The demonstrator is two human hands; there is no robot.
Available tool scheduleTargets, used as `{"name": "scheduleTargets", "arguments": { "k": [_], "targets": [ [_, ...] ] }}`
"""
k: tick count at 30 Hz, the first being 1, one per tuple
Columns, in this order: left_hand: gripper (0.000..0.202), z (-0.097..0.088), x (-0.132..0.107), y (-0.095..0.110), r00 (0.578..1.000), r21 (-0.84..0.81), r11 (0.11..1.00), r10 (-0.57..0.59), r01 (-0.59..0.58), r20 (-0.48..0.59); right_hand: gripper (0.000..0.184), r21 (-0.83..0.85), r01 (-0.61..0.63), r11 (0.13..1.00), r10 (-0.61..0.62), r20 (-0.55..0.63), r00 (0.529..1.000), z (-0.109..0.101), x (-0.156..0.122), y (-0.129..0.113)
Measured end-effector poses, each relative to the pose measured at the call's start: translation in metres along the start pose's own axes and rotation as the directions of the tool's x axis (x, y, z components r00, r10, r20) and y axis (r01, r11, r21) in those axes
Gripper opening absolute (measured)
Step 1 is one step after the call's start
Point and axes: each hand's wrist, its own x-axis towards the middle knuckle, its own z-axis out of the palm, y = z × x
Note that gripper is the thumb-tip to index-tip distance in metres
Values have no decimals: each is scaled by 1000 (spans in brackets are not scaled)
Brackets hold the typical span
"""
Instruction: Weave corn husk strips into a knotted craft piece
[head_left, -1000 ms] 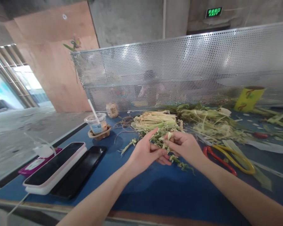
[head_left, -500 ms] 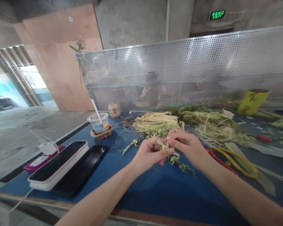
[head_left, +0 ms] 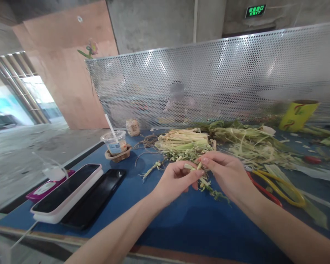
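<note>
Over the middle of the blue table, my left hand [head_left: 180, 178] is closed in a pinch on a pale green knotted husk strip [head_left: 191, 167]. The fingers of my right hand [head_left: 222, 168] pinch the same strip from the right side. Below the hands lies a small green sprig [head_left: 213, 190], close to the fingers; whether it joins the held strip I cannot tell. Just behind is a pile of pale, trimmed husk strips [head_left: 184, 139] with greenish tufted ends. A similar knotted piece [head_left: 152, 170] lies left of my left hand.
Scissors with red and yellow handles [head_left: 284, 189] lie right of my right arm. Loose husks [head_left: 253, 141] spread behind them. At left are a black phone [head_left: 96, 198], a white-cased phone [head_left: 68, 192] and a lidded cup [head_left: 114, 143]. A perforated metal screen [head_left: 143, 84] stands behind, a person beyond it.
My right hand has shifted slightly, its fingertips now a little farther right and apart from my left thumb. Both hands keep their pinch on the strip. The view has tilted slightly.
</note>
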Motion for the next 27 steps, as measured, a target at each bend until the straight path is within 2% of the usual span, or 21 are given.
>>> {"name": "scheduleTargets", "arguments": {
  "k": [2, 5, 8, 10, 12, 15, 17, 21, 27],
  "targets": [
    [23, 0, 0, -2, 1000, 32, 999, 2, -2, -5, 15, -87, 3, 996, -1, 20, 1000, -3, 3, -2],
    [24, -3, 0, -2, 996, 82, 996, 44, -38, -76, 18, -351, 72, 934, -30, 124, 992, -8, 6, -7],
    [27, -8, 1, -1, 984, 93, 994, 63, -48, -167, 15, -559, 239, 794, -116, 247, 962, -11, 7, -12],
    [30, -11, 2, -1, 984, 91, 995, 48, -33, -170, 18, -635, 360, 684, -136, 374, 918, -11, 5, -12],
    [30, -14, 2, -1, 989, 84, 996, 27, -15, -146, 21, -650, 463, 603, -114, 503, 856, -11, 5, -12],
    [30, -16, 2, 1, 995, 125, 992, 14, -2, -100, 23, -592, 576, 564, -112, 636, 764, -14, 5, -12],
    [30, -16, 1, 2, 999, 155, 988, 2, 4, -37, 27, -564, 625, 540, -121, 683, 720, -17, 6, -14],
    [29, -14, -2, 5, 999, 147, 989, -1, -7, 55, 36, -553, 628, 548, -88, 708, 700, -22, 8, -20],
    [29, -14, -2, 7, 999, 122, 992, 27, -30, 25, 36, -524, 596, 608, -63, 717, 694, -26, 9, -24]
  ]
}}
